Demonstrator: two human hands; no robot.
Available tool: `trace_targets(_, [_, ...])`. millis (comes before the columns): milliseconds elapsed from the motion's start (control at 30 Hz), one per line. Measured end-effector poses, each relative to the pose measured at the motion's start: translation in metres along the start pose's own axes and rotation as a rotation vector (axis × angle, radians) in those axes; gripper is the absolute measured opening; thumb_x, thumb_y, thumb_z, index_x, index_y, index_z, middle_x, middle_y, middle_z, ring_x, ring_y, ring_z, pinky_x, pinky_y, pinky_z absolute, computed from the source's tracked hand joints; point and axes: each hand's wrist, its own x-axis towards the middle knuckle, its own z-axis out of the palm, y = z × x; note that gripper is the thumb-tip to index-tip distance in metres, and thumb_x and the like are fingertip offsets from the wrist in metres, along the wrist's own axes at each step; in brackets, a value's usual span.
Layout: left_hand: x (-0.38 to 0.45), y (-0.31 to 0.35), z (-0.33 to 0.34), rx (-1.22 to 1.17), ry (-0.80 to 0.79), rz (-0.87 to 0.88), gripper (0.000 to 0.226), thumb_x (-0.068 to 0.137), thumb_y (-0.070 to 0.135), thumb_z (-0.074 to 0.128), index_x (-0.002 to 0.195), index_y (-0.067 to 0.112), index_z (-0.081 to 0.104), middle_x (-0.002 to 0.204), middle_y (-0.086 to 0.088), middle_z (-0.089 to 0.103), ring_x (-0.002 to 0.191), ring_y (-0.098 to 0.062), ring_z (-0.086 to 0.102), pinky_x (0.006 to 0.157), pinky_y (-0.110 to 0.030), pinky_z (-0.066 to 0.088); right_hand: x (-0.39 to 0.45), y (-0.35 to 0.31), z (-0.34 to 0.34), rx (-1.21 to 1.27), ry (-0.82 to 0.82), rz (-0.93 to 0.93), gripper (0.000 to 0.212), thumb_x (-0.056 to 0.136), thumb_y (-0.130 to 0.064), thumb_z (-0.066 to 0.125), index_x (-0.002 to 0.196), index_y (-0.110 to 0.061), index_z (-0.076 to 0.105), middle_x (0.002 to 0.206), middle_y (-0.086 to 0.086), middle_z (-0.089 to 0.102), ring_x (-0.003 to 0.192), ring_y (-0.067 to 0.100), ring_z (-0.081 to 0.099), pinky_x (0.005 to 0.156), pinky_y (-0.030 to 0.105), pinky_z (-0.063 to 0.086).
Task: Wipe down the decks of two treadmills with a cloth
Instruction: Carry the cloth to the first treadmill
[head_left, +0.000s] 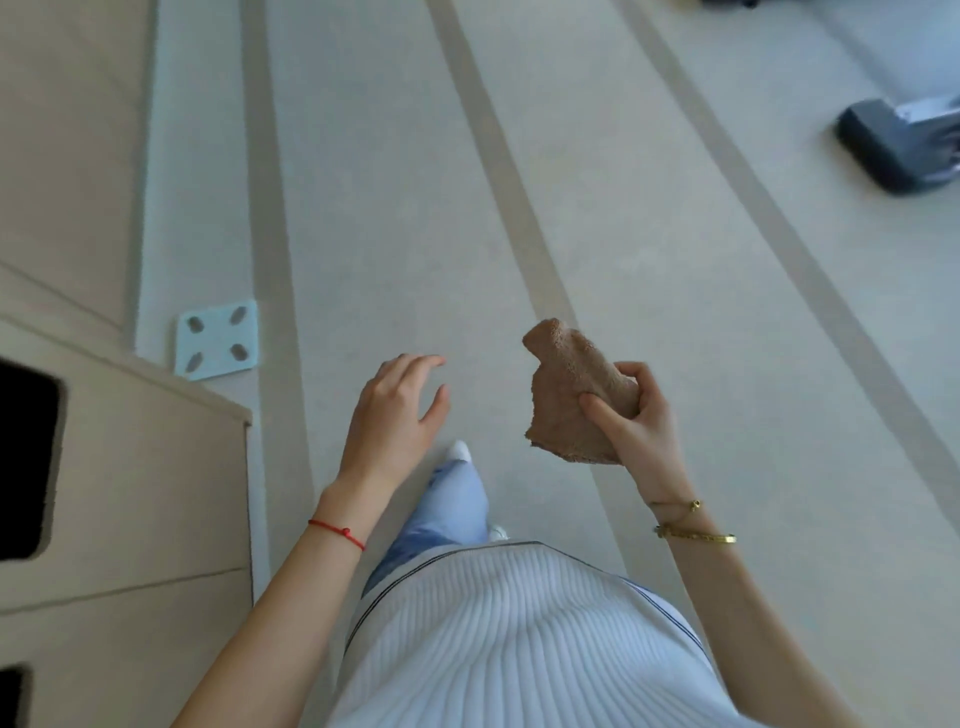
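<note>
Cloth (569, 395) brown, fuzzy terry; floor (389, 208) matt, smooth; top (509, 639) ribbed knit.

The cloth (569, 395) is a tan-brown piece of fluffy terry, bunched and folded into a thick wad. It is held up in the air just right of centre, gripped by the right hand (631, 415), its upper end poking toward eleven o'clock and a ragged lower edge hanging down. A dark grey treadmill (898, 145) end shows at two o'clock, well apart from the cloth.
</note>
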Motion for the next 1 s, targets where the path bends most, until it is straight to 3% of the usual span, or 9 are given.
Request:
trace_targets(200, [0.097, 0.044, 0.058, -0.017, -0.133, 0.139, 0.029, 0.093, 0.014, 0.063, 0.121, 0.009, 0.065, 0.118, -0.006, 0.066, 0.113, -0.025, 0.059, 0.097, -0.039, 0.048, 0.061, 0.017, -0.051, 0.067, 0.207, 0.046, 0.024, 0.085, -0.002, 0.071, 0.101, -0.012, 0.057, 0.089, -0.007, 0.062, 0.076, -0.004, 0.058, 0.066, 0.012, 0.048])
trace_targets(333, [0.180, 0.078, 0.094, -0.025, -0.186, 0.217, 0.030, 0.093, 0.015, 0.063, 0.122, 0.010, 0.065, 0.118, -0.006, 0.066, 0.113, -0.025, 0.058, 0.098, -0.039, 0.047, 0.124, 0.018, -0.089, 0.089, 0.295, 0.083, 0.023, 0.085, -0.004, 0.072, 0.102, -0.013, 0.058, 0.089, -0.009, 0.063, 0.076, -0.002, 0.058, 0.068, 0.019, 0.049])
trace_targets(633, [0.387, 0.179, 0.169, -0.046, -0.253, 0.383, 0.030, 0.095, 0.016, 0.061, 0.124, 0.011, 0.064, 0.121, -0.004, 0.065, 0.117, -0.022, 0.057, 0.101, -0.039, 0.046, 0.297, -0.007, -0.196, 0.072, 0.457, 0.093, 0.025, 0.084, -0.009, 0.074, 0.104, -0.014, 0.060, 0.091, -0.006, 0.066, 0.077, 0.000, 0.058, 0.067, 0.015, 0.047])
trace_targets(767, [0.464, 0.222, 0.202, -0.049, -0.291, 0.440, 0.030, 0.095, 0.016, 0.061, 0.124, 0.011, 0.064, 0.121, -0.004, 0.064, 0.117, -0.022, 0.056, 0.102, -0.036, 0.044, 0.363, -0.012, -0.235, 0.078, 0.519, 0.103, 0.025, 0.083, -0.008, 0.073, 0.105, -0.011, 0.060, 0.097, 0.001, 0.067, 0.084, 0.008, 0.059, 0.074, 0.023, 0.048])
trace_targets(1000, [0.589, 0.288, 0.286, -0.046, -0.364, 0.496, 0.029, 0.094, 0.014, 0.062, 0.123, 0.009, 0.065, 0.120, -0.006, 0.065, 0.116, -0.025, 0.057, 0.101, -0.041, 0.046, 0.484, 0.000, -0.314, 0.081, 0.587, 0.115, 0.024, 0.083, -0.004, 0.073, 0.104, -0.009, 0.060, 0.091, -0.003, 0.063, 0.077, -0.001, 0.055, 0.068, 0.011, 0.043])
